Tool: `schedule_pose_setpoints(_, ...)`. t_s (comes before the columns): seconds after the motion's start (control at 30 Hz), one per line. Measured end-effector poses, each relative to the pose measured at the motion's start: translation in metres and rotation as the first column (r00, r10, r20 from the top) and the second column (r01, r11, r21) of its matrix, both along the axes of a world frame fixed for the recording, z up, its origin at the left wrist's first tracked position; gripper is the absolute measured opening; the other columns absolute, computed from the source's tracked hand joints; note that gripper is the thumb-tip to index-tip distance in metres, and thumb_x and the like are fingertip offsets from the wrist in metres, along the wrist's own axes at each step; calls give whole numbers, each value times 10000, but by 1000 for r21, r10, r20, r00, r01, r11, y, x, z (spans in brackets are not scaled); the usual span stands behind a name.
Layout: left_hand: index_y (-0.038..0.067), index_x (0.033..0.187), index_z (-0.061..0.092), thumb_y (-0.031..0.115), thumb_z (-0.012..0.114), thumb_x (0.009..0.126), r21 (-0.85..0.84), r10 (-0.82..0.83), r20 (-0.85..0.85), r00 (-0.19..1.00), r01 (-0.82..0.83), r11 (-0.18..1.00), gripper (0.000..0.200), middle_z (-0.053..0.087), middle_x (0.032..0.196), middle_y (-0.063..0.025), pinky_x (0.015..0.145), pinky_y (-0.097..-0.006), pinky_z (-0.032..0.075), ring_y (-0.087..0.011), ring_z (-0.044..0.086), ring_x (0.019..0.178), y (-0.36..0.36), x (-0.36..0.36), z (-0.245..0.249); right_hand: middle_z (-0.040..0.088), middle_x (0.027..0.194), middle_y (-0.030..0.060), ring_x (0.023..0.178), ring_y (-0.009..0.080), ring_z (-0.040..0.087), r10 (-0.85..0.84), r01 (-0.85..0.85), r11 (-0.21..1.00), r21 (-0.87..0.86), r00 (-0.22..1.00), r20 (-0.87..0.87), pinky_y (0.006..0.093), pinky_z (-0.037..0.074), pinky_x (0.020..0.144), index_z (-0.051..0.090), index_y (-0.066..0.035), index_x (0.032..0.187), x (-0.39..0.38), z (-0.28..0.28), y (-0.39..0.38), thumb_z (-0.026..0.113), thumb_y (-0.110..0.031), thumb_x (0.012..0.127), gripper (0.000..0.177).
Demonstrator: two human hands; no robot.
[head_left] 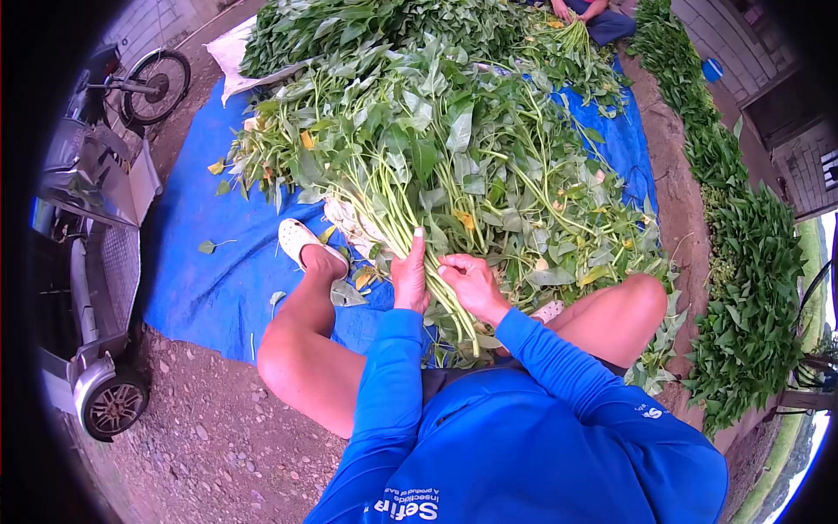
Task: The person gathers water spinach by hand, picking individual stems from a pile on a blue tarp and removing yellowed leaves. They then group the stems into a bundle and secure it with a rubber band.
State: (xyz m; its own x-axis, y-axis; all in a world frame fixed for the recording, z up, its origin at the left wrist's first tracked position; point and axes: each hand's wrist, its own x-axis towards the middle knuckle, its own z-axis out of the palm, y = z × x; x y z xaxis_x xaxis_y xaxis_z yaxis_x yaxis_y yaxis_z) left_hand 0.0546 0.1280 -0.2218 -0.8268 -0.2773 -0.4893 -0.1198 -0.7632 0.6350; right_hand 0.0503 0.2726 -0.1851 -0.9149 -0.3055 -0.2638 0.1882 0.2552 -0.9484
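Note:
My left hand (410, 278) is wrapped round a bunch of long-stemmed leafy greens (390, 205), its thumb laid along the pale green stems. The leaves point away from me, and the cut stem ends reach down between my forearms. Close on the right side of these stems, my right hand (474, 286) has its fingers curled in a pinch at the bunch; what lies between the fingertips is too small to make out. A large heap of the same greens (515, 175) spreads just beyond both hands, with some yellowed leaves among it.
A blue tarp (218, 288) lies under the heap, with loose leaves on it. To the left stand a motorcycle (157, 87) and a metal sidecar (96, 227). More greens (742, 288) line the right. Another person's hands (576, 10) hold greens at the far end.

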Motion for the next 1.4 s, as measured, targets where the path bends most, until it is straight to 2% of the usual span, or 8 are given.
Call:
schedule_pose_setpoints(0.37,-16,1292,674,129,800,979,-85,18,3,1000,-18,996,368,752,1168,-88,880,-357,628,-191,744,983,-5,-1,31,681,955,189,933,403,658,211,-38,932,361,865,-455,497,532,876,753,35,997,19,47,40,697,-177,1011,220)
schedule_pose_setpoints(0.53,5,1316,673,166,817,989,-116,7,-35,999,-11,993,393,744,1191,-58,875,-328,598,-154,716,989,-2,-4,32,683,1016,259,1006,458,667,90,4,936,352,964,-249,501,538,892,739,34,1066,25,47,76,720,-210,999,254)
schedule_pose_setpoints(0.57,10,1319,673,172,819,990,-135,3,-33,999,-7,991,395,742,1188,-54,871,-324,594,-149,711,984,-4,-4,32,709,1073,258,1026,455,701,168,-129,802,583,986,-13,499,558,904,736,35,1129,14,55,93,733,-227,984,300)
schedule_pose_setpoints(0.6,14,1321,673,179,821,991,-155,0,-33,999,-5,988,397,740,1186,-50,867,-321,589,-144,705,979,-7,-5,32,718,1054,235,972,441,711,225,12,735,678,939,-260,502,566,882,738,39,1133,10,49,109,738,-229,978,309)
schedule_pose_setpoints(0.73,22,1332,669,223,829,997,-164,-41,-31,999,35,986,423,732,1181,-44,874,-318,585,-138,694,985,-13,-3,33,735,1009,158,838,361,729,-45,250,913,324,848,-529,478,579,807,751,43,1099,-19,113,81,740,-219,972,292)
schedule_pose_setpoints(0.83,15,1366,651,263,817,1015,-153,-85,-52,995,76,985,461,720,1208,-55,897,-319,583,-150,690,1027,-6,0,39,729,977,75,811,128,680,93,-93,996,16,942,-323,313,563,756,772,18,1104,-45,121,34,755,-133,963,208)
schedule_pose_setpoints(1.03,13,1428,602,273,797,1032,-174,-103,-72,992,89,981,512,711,1218,-57,889,-314,584,-150,684,1029,-4,2,34,807,940,98,857,172,744,200,-189,948,255,980,-15,325,594,817,828,-27,1061,-111,69,-47,769,-141,903,203)
schedule_pose_setpoints(1.4,40,1322,653,261,859,978,-256,-142,-10,990,135,957,457,691,1093,3,811,-288,544,-107,634,912,-9,-1,39,778,1023,91,884,167,701,-60,59,998,12,991,123,340,584,784,806,-7,1119,-134,57,-54,778,-123,913,238)
